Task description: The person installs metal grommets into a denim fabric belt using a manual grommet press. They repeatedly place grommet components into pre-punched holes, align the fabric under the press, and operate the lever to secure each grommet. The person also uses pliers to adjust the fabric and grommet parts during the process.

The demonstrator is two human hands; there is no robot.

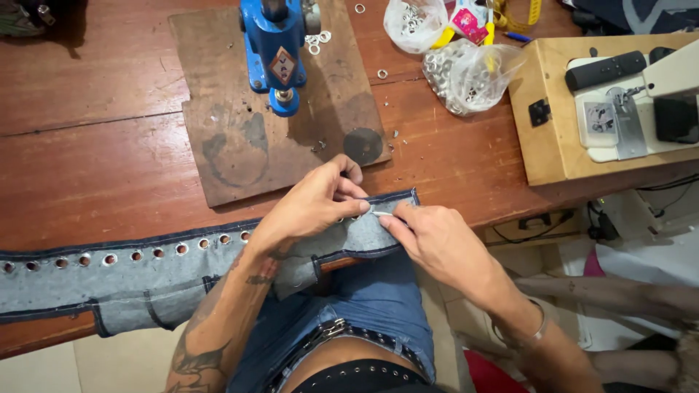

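A long strip of grey-blue denim (pixel 131 280) with a row of metal eyelets lies across the front edge of the wooden table (pixel 95 167). My left hand (pixel 309 207) presses down on the strip near its right end, fingers pinched. My right hand (pixel 429 240) pinches a small silver tool or eyelet piece (pixel 380 213) at the strip's edge, fingertips of both hands almost touching. A blue hand press (pixel 275 51) stands on a worn wooden board (pixel 240 138) just beyond my hands.
Two clear plastic bags of metal eyelets (pixel 466 76) lie at the back right, with loose rings scattered near the press. A sewing machine on a pale wooden base (pixel 553 138) stands at the right. A person's bare legs (pixel 619 295) show lower right.
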